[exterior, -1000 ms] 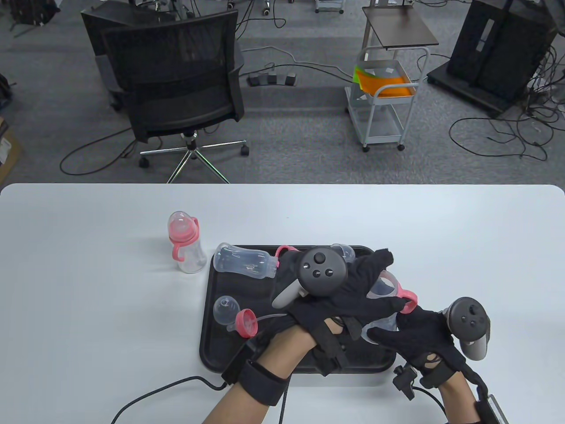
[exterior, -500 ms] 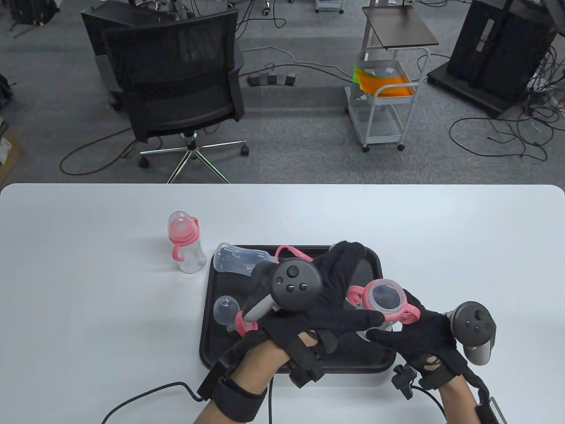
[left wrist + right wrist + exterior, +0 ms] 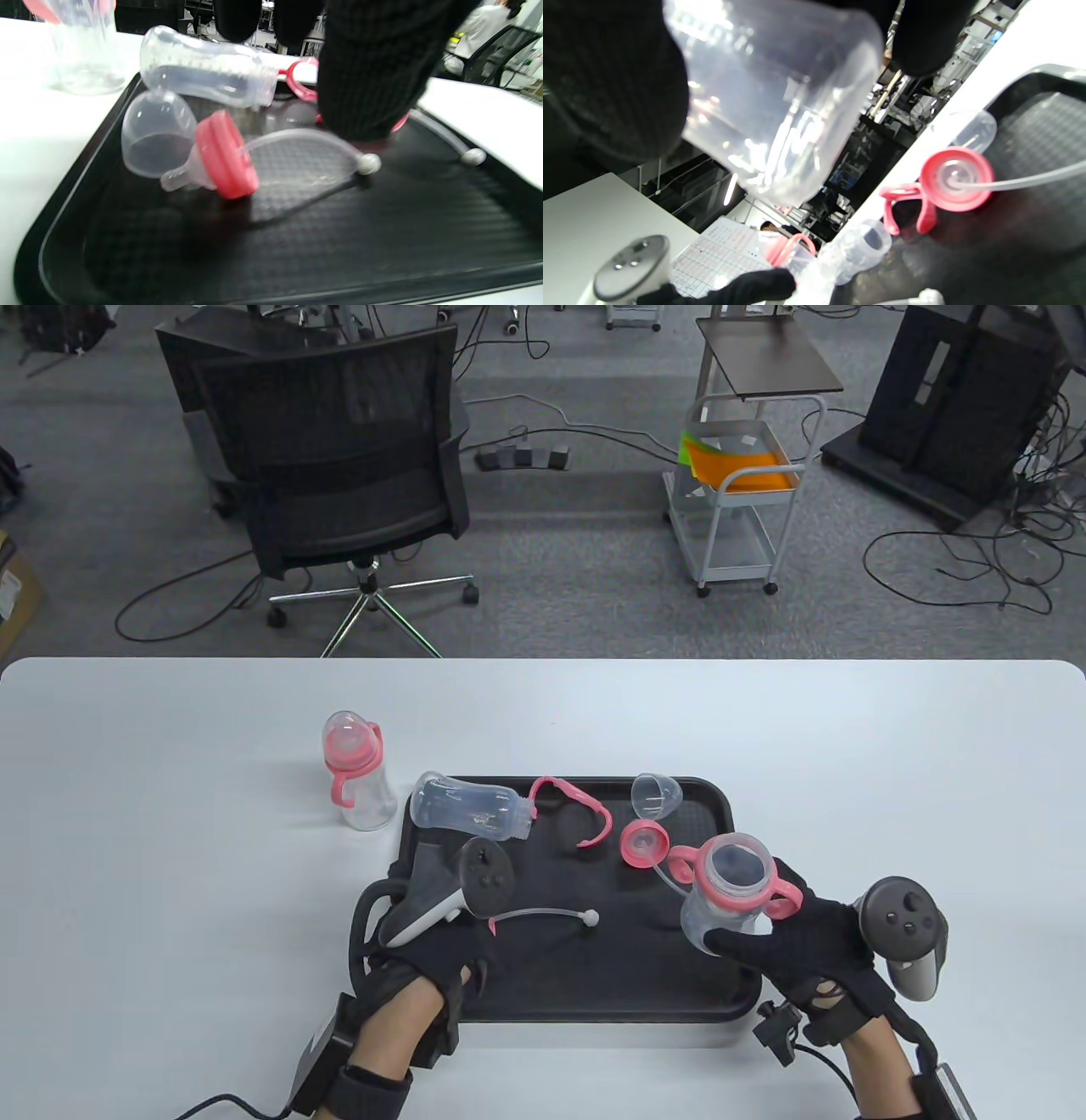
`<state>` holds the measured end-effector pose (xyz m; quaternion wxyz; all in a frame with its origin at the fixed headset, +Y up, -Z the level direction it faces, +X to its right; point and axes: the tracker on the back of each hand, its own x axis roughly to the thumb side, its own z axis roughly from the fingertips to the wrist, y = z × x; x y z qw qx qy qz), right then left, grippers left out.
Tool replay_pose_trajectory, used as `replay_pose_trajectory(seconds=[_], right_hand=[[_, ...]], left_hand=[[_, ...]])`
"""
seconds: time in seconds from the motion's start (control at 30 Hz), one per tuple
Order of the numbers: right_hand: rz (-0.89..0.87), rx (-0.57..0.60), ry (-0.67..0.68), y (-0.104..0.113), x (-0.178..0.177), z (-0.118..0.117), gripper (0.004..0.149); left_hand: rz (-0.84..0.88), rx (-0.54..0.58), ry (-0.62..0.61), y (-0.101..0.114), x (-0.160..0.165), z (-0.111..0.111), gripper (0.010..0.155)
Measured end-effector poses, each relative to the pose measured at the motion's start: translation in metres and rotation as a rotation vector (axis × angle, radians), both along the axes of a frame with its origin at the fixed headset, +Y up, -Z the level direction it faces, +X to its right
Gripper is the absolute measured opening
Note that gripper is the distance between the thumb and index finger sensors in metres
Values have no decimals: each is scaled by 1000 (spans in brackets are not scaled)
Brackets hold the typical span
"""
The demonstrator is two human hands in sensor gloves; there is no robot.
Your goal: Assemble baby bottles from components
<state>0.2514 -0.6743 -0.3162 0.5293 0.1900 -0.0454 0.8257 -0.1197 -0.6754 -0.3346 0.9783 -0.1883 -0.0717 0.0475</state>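
Clear plastic bottle: the open bottle (image 3: 728, 895) with a pink handle ring (image 3: 785, 897) round its neck sits at lower right of the table view, above the right edge of the black tray (image 3: 441, 984), tilted with its mouth toward the camera.
Right hand: the right hand (image 3: 806, 950) grips the bottle's lower body; its fingers (image 3: 615, 84) curl round the see-through wall in the right wrist view.
Left hand: the left hand (image 3: 424, 967) is at the tray's lower left corner; one gloved finger (image 3: 369, 72) comes down over the parts, but I cannot tell whether the fingers are spread or pinching anything.
Step in hand: judged from this, the ringed bottle waits for its teat and straw unit.
Next move calls for: picking up the pink collar with teat (image 3: 220, 154) and threading its straw into the mouth before screwing down.
Straw: thin, bendy, translucent, ending in a small grey weight ball (image 3: 591, 915); likely to flop and snag.
Dome cap: a clear rounded cap (image 3: 155, 133) lies just beside that collar; slick, light.
Second collar: a pink disc (image 3: 642, 843) with its own tube lies in the middle of the tray.
Spare parts: a bare bottle (image 3: 471, 808) on its side, a loose pink handle (image 3: 577, 810), another clear cap (image 3: 656, 795) along the tray's upper edge.
Finished bottle: one capped bottle (image 3: 356, 772) stands upright on the white bench (image 3: 170, 899), left of the tray.
Tray surface: textured, matt, grippy.
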Motion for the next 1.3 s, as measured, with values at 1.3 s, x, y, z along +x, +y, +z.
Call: replay_pose_trajectory(seconds=[1.3], right_hand=[[126,-6,1,-5,-3,-3,88]], left_hand=[[214,392,-15,36,2,18,43]])
